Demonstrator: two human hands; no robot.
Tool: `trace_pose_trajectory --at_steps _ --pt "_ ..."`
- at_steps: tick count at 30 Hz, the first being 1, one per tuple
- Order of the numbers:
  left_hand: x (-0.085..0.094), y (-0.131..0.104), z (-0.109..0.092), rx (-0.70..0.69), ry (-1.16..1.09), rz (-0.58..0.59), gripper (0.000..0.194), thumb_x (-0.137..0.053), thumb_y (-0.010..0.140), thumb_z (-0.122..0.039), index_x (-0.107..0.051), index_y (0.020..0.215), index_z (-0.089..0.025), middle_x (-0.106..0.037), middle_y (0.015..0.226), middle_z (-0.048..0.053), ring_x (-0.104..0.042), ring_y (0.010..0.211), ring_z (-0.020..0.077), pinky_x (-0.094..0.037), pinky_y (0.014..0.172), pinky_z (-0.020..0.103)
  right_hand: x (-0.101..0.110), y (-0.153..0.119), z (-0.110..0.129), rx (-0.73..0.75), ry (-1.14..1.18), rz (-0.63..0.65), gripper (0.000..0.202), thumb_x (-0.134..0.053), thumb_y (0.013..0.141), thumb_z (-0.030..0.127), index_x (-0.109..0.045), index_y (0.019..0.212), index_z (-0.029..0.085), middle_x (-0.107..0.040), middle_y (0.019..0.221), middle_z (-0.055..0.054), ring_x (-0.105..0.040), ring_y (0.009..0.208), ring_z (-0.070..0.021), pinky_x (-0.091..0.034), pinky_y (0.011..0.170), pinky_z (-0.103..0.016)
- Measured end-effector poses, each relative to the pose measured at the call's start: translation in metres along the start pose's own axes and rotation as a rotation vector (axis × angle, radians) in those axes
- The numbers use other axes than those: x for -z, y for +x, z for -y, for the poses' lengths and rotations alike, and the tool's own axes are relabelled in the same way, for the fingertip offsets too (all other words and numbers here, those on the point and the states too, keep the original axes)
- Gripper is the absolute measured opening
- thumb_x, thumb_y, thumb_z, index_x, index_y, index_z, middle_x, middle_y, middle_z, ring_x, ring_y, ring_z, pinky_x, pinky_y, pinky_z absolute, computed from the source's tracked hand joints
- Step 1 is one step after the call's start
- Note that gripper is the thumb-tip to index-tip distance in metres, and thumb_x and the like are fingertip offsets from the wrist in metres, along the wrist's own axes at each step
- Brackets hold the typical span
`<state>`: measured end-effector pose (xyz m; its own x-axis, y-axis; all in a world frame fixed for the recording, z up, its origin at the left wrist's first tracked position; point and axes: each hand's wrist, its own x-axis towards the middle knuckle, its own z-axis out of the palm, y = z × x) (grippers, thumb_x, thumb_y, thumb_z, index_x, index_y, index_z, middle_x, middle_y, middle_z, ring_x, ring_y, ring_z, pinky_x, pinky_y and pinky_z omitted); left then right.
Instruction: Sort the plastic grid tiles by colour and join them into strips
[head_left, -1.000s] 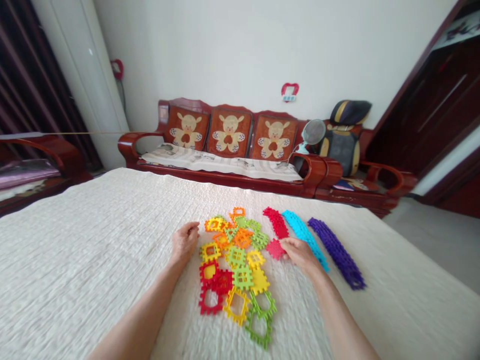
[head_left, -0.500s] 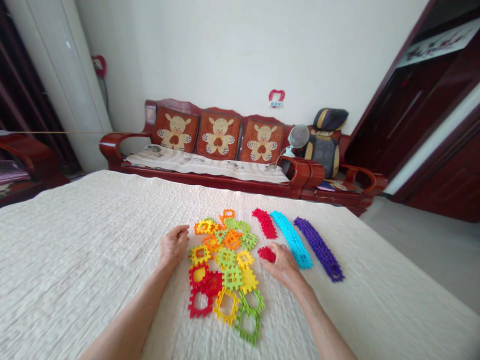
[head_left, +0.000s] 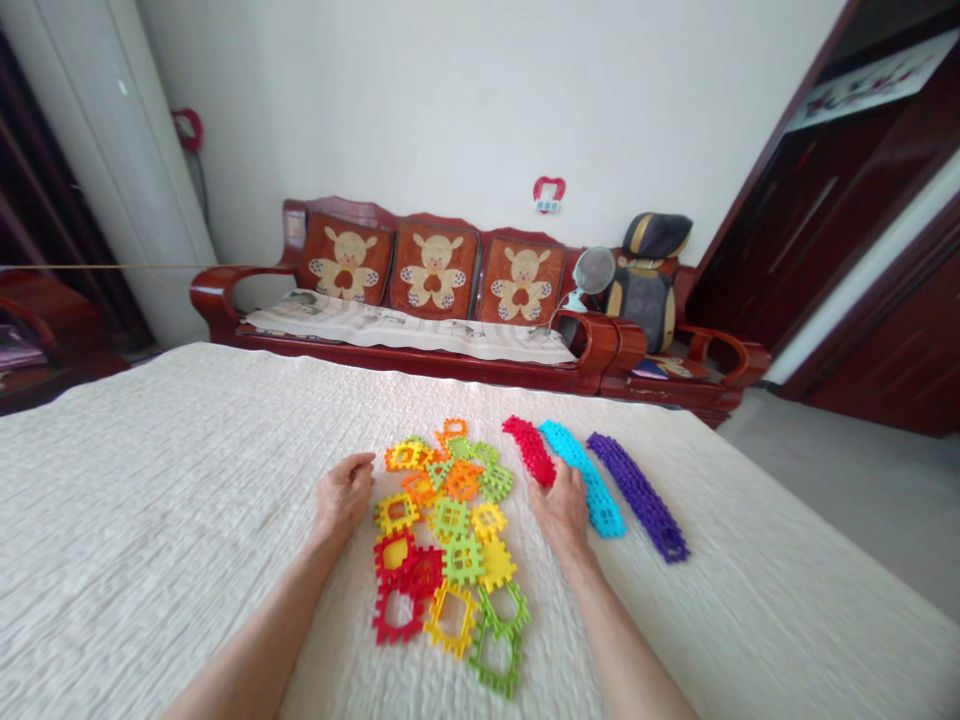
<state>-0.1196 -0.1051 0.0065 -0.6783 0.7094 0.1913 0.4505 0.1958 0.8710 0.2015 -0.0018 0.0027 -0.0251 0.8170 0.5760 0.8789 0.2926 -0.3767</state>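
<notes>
Red notched plastic pieces form an overlapping row (head_left: 529, 446), and my right hand (head_left: 560, 503) is closed on a red piece at the row's near end. Just right of that hand lies a light-blue row (head_left: 583, 475), with a purple row (head_left: 637, 495) farther right. My left hand (head_left: 344, 493) rests on the cloth left of the mixed pile, its fingers curled together with nothing visible in them. The pile holds orange pieces (head_left: 463, 480), green pieces (head_left: 463, 558), yellow pieces (head_left: 451, 618) and red pieces (head_left: 397, 613), several overlapping.
A cream quilted cloth (head_left: 187, 480) covers the table. Behind it stands a wooden sofa (head_left: 420, 362) with bear cushions (head_left: 437, 268). A small fan (head_left: 593, 270) is by its right armrest, beside a chair with a black and yellow massage cushion (head_left: 646, 300).
My right hand has moved up and forward, bringing the loose red piece to the near end of the red row. My left hand stays almost in place.
</notes>
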Motion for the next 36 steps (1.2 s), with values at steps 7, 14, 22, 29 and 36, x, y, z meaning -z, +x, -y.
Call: trace_pose_trajectory --at_steps 7,14,22,29,36 --pt "-0.002 0.002 0.004 0.016 -0.001 -0.036 0.033 -0.045 0.073 -0.031 -0.067 0.094 -0.019 -0.069 0.070 0.002 -0.065 0.066 0.0170 -0.049 0.065 0.026 -0.001 0.000 0.000 0.006 -0.056 0.014 0.049 -0.051 0.076 0.035 -0.049 0.118 0.010 -0.053 0.100 -0.015 -0.048 0.097 -0.0291 -0.038 0.087 -0.041" --pt "-0.005 0.004 0.007 -0.060 0.161 -0.113 0.026 -0.050 0.073 -0.031 -0.069 0.086 -0.018 -0.069 0.078 0.004 -0.063 0.073 0.0168 -0.047 0.072 0.027 -0.002 -0.002 0.001 0.080 0.008 -0.107 0.049 -0.051 0.073 0.033 -0.050 0.116 0.009 -0.047 0.113 -0.017 -0.043 0.107 -0.0297 -0.035 0.094 -0.043" --pt "-0.001 -0.005 -0.004 -0.161 0.347 -0.108 0.024 -0.045 0.081 -0.025 -0.068 0.083 -0.017 -0.067 0.090 0.006 -0.060 0.084 0.0150 -0.042 0.078 0.025 0.007 -0.014 -0.007 0.118 0.142 -0.119 0.040 -0.045 0.075 0.026 -0.052 0.111 0.011 -0.055 0.105 -0.015 -0.046 0.103 -0.0276 -0.036 0.093 -0.042" --pt "0.008 -0.013 -0.011 -0.237 0.580 0.011 0.031 -0.036 0.087 -0.023 -0.064 0.076 -0.015 -0.065 0.084 0.010 -0.058 0.086 0.0176 -0.037 0.080 0.029 0.009 -0.019 -0.008 0.104 0.191 -0.086 0.034 -0.044 0.072 0.021 -0.057 0.102 0.012 -0.060 0.098 -0.014 -0.051 0.096 -0.0255 -0.040 0.089 -0.040" --pt "0.008 -0.012 -0.007 -0.260 0.603 0.020 0.032 -0.031 0.089 -0.021 -0.060 0.076 -0.016 -0.063 0.083 0.009 -0.056 0.084 0.0173 -0.035 0.078 0.029 0.011 -0.019 -0.006 0.179 0.210 -0.063 0.026 -0.043 0.074 0.021 -0.060 0.094 0.016 -0.063 0.091 -0.010 -0.055 0.090 -0.0225 -0.043 0.085 -0.037"
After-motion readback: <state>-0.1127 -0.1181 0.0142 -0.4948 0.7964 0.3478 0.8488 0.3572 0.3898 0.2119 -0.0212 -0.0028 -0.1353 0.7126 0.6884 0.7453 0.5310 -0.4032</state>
